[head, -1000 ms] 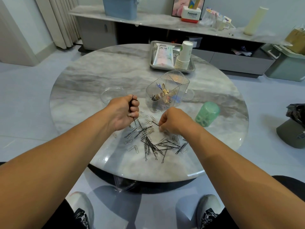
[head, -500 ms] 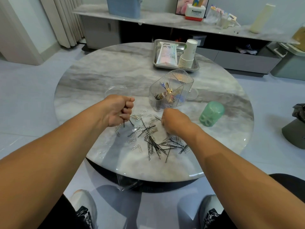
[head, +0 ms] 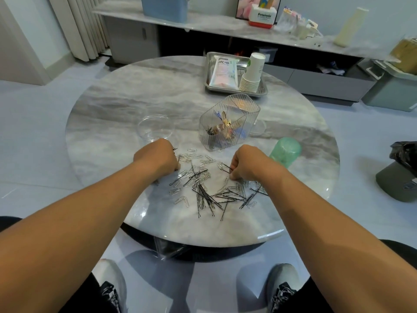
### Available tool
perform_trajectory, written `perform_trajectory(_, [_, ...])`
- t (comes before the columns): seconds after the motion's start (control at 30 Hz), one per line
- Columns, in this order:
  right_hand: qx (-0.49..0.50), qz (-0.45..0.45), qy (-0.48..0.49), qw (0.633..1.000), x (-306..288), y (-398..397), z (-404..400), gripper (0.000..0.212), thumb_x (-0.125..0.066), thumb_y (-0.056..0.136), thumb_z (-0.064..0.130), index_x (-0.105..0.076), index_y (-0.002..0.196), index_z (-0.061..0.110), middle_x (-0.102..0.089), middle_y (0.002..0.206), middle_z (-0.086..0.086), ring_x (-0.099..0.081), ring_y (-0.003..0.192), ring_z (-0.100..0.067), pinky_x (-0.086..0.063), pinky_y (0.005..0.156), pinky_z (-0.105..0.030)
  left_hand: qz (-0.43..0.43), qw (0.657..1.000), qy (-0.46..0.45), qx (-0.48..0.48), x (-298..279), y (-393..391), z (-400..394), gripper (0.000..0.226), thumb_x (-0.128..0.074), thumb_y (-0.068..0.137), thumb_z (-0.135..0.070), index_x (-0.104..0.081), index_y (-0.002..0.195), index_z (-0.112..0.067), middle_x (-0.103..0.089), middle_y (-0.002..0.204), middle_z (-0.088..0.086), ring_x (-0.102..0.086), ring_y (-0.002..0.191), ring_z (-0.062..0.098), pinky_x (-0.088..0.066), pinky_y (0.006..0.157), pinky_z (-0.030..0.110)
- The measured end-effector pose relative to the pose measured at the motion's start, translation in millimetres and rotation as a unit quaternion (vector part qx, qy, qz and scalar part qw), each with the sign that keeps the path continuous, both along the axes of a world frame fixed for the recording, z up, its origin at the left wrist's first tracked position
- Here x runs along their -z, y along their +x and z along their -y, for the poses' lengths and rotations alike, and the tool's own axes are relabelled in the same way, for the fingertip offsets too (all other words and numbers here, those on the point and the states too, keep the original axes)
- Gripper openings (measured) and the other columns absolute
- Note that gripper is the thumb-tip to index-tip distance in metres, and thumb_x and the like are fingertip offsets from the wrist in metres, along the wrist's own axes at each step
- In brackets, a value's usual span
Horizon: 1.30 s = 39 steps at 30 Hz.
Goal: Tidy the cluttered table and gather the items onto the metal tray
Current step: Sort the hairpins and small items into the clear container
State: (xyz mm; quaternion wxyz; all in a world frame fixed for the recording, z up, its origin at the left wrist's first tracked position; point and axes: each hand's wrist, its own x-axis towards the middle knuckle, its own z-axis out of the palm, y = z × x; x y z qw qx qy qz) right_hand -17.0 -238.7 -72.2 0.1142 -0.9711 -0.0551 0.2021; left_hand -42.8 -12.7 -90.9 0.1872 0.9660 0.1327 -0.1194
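Spreading under everything: the round marble tabletop [head: 108,114] is carrying all the items, its near edge facing the person.
Metal tray [head: 208,86]: sitting at the far edge of the tabletop, holding a flat plastic packet [head: 223,72] on its left side and a tilted stack of paper cups [head: 251,73] on its right.
Clear ribbed organizer [head: 228,123]: standing near the tabletop's middle, just in front of the tray, holding gold clips and a few dark pins.
Green plastic cup [head: 285,151]: lying toward the right edge, just beyond the right forearm.
Clear round dish [head: 155,127]: resting left of centre, just beyond the left hand.
Hairpins and paper clips [head: 203,190]: lying scattered in a loose heap toward the near edge, between the two hands.
Left hand [head: 158,158]: curling into a fist over the heap's left side, dark pin tips sticking out of it.
Right hand [head: 244,164]: pinching a black hairpin [head: 225,166] at the heap's right side, fingertips down on the tabletop.
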Motion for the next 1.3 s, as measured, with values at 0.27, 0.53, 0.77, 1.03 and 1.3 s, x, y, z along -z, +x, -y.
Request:
perform_trajectory(0.27, [-0.095,0.090,-0.159,0.979,9.5,-6.8,-4.8,0.031,-0.062,0.095,0.010,-0.046,0.069,0.016,-0.054,0.072,0.000,-0.048,0.060,-0.017,-0.037,0.058,-0.030,0.003,0.987,0.115,0.115,5.4,4.4,3.9,0.021,-0.053,0.089,-0.014,-0.050,0.069,-0.013,-0.056,0.069,0.004,-0.050,0.060,0.023,-0.033,0.054,0.027])
perform_trajectory(0.53, [-0.015,0.016,0.039,0.999,-1.4,-2.8,-8.5,0.025,-0.054,0.103,0.012,-0.052,0.078,0.011,-0.060,0.083,-0.007,-0.054,0.069,-0.019,-0.044,0.058,-0.029,0.025,0.994,-0.031,0.098,6.0,7.6,5.0,0.030,-0.049,0.093,-0.018,-0.040,0.064,-0.012,-0.045,0.060,0.003,-0.039,0.053,0.020,-0.029,0.051,0.028])
perform_trajectory(0.77, [0.162,-0.156,0.487,0.844,-17.6,-9.2,-24.0,0.018,-0.050,0.106,0.010,-0.061,0.094,0.003,-0.061,0.072,-0.006,-0.052,0.054,-0.008,-0.048,0.050,-0.016,-0.069,0.813,-0.578,0.030,-8.3,0.4,37.3,0.026,-0.044,0.101,-0.015,-0.043,0.075,-0.019,-0.028,0.056,-0.007,-0.017,0.045,0.007,-0.015,0.037,0.019])
perform_trajectory(1.03, [0.205,-0.154,0.572,0.779,-11.7,-10.3,-27.6,0.022,-0.050,0.105,0.004,-0.060,0.085,0.003,-0.057,0.067,-0.007,-0.051,0.054,-0.009,-0.048,0.052,-0.016,-0.053,0.842,-0.534,0.054,-10.0,-0.8,40.4,0.021,-0.048,0.103,-0.020,-0.042,0.082,-0.019,-0.036,0.055,-0.009,-0.022,0.047,0.006,-0.020,0.038,0.018])
perform_trajectory(1.3, [0.197,-0.077,0.573,0.792,-13.1,-10.4,-34.1,0.025,-0.056,0.099,-0.001,-0.062,0.075,0.003,-0.057,0.066,-0.008,-0.048,0.053,-0.010,-0.045,0.050,-0.017,-0.059,0.838,-0.542,0.021,-11.4,-1.5,43.3,0.017,-0.050,0.106,-0.024,-0.046,0.092,-0.016,-0.033,0.054,-0.009,-0.021,0.045,0.005,-0.019,0.036,0.017])
